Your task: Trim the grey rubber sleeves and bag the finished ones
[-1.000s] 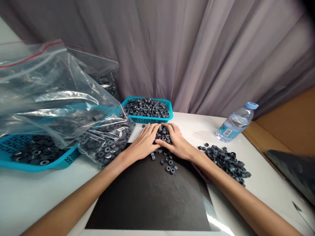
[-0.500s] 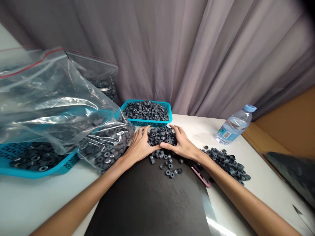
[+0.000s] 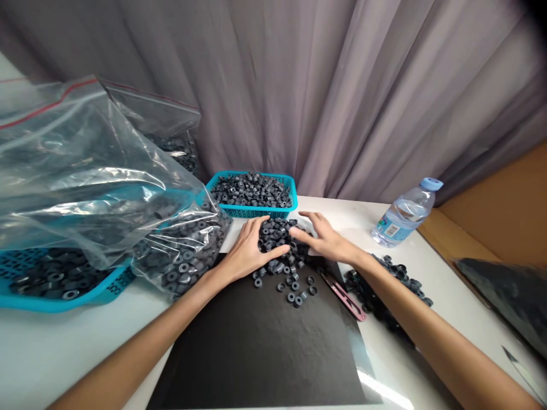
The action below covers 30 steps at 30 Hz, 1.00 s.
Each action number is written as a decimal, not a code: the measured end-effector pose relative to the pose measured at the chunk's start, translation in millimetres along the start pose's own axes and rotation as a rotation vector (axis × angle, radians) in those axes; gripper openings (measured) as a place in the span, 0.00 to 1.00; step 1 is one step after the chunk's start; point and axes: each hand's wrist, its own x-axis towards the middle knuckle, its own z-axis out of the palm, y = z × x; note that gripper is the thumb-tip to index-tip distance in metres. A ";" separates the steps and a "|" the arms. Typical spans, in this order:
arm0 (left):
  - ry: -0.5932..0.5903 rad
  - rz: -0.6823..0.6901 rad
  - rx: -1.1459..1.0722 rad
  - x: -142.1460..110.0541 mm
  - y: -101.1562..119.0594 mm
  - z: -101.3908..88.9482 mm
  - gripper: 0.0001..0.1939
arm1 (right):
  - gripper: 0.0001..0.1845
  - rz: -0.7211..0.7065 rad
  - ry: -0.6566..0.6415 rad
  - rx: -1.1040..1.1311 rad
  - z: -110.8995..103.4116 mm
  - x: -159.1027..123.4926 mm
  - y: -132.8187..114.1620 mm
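Observation:
A heap of small dark grey ring-shaped pieces (image 3: 278, 234) lies at the far end of a black mat (image 3: 265, 347). My left hand (image 3: 252, 245) rests against the heap's left side, thumb and fingers spread apart. On the opposite side my right hand (image 3: 327, 238) is open, its fingers lifted a little off the pieces. Several loose rings (image 3: 294, 297) lie scattered on the mat in front of the heap. Beside them, at the mat's right edge, is a pair of pink thread snips (image 3: 348, 302). Just behind the heap stands a blue basket (image 3: 265, 212) full of the same rings.
A clear zip bag of rings (image 3: 179, 250) leans at the left, over a second blue basket (image 3: 106, 291). Another ring pile (image 3: 399, 273) lies under my right forearm. Farther right are a water bottle (image 3: 405, 213), a cardboard box (image 3: 499, 210) and a pointed blade (image 3: 510, 359).
My right hand has moved right, away from the left thumb, so the gap between the hands is wider. More rings have spread onto the mat near the snips.

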 end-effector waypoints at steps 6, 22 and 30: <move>0.048 0.026 0.018 -3.8 6.8 -4.6 0.44 | 0.27 0.215 -0.172 -0.091 -51.5 -1.8 9.4; 0.028 -0.148 0.239 -70.5 46.3 -14.4 0.54 | 0.17 0.171 -0.319 -0.214 -46.9 -14.3 -2.2; -0.079 -0.148 0.214 -78.1 35.0 18.5 0.75 | 0.07 0.104 -0.506 -0.348 -45.6 -30.8 -15.4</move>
